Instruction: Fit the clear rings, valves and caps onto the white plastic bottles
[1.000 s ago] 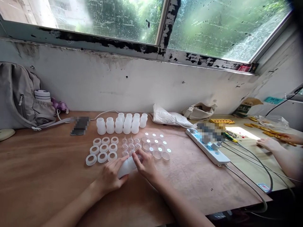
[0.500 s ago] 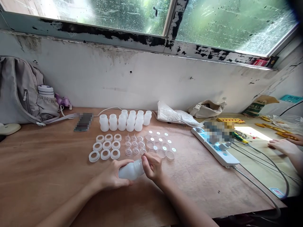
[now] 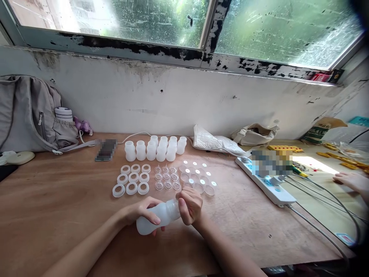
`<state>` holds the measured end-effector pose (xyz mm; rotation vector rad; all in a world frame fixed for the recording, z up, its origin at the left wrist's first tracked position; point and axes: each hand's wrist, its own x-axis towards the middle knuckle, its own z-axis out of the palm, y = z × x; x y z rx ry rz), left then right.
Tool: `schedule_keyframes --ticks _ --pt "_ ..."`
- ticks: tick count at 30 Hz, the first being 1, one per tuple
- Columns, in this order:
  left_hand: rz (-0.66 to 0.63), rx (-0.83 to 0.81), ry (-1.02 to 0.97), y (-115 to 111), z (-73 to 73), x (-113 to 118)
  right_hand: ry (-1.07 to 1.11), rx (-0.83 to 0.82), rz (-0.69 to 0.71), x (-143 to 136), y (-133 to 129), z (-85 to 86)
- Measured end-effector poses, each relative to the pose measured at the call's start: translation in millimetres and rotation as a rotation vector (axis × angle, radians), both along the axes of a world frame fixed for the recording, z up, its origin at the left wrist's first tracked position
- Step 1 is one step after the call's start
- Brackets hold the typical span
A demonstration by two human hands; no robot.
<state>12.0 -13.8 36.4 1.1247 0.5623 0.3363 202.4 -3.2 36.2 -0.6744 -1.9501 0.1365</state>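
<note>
Holding the bottle [image 3: 162, 212] over the surface [image 3: 233, 227] — long axis slanting, base at lower left, neck toward my right — I have my left grip [image 3: 144, 211] wrapped around its body; my right grip [image 3: 190, 204], nearer the neck, is curled closed over that end.

On your left, a gray backpack [image 3: 17, 111] holds a white bottle [image 3: 63, 114] in its side pocket, with a purple toy [image 3: 83, 126] just beside that pocket. A dark smartphone [image 3: 105, 151] lies on the table [image 3: 230, 227] near the backpack's strap [image 3: 76, 146]. Ahead of you, a white plastic packet [image 3: 211, 142] lies near a beige bag [image 3: 255, 136]; to your right sits a white power strip [image 3: 268, 189].
</note>
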Motion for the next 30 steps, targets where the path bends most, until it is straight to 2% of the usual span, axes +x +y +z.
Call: schedule_keyframes --ticks 4,7,10,13,15,17,24,30 --pt "-0.089 -0.086 -0.031 1.7 -6.7 0.1 0.018 0.018 0.009 1.3 -0.8 -1.3" --pt "-0.014 -0.019 -0.012 -1.0 -4.8 2.9 -0.019 -0.053 -0.011 3.6 4.5 0.2" --pt "0.209 0.291 0.145 -4.9 -1.4 5.0 -0.109 -0.286 -0.066 2.4 11.7 4.9" --pt "0.411 0.807 0.406 -7.2 -3.0 4.3 -0.172 -0.462 -0.129 -3.0 14.5 8.0" --pt "0.465 1.074 0.513 -8.3 -5.2 3.6 -0.168 -0.482 -0.167 -6.4 13.6 7.8" --pt "0.460 1.171 0.534 -9.8 -4.6 4.1 -0.126 -0.455 -0.181 -7.7 12.0 6.4" --pt "0.380 0.947 0.455 -18.0 16.8 11.7 -0.033 -0.313 -0.098 1.5 8.8 2.8" --pt "0.322 0.678 0.335 -16.6 11.9 12.2 -0.051 -0.229 -0.097 5.2 7.8 2.7"
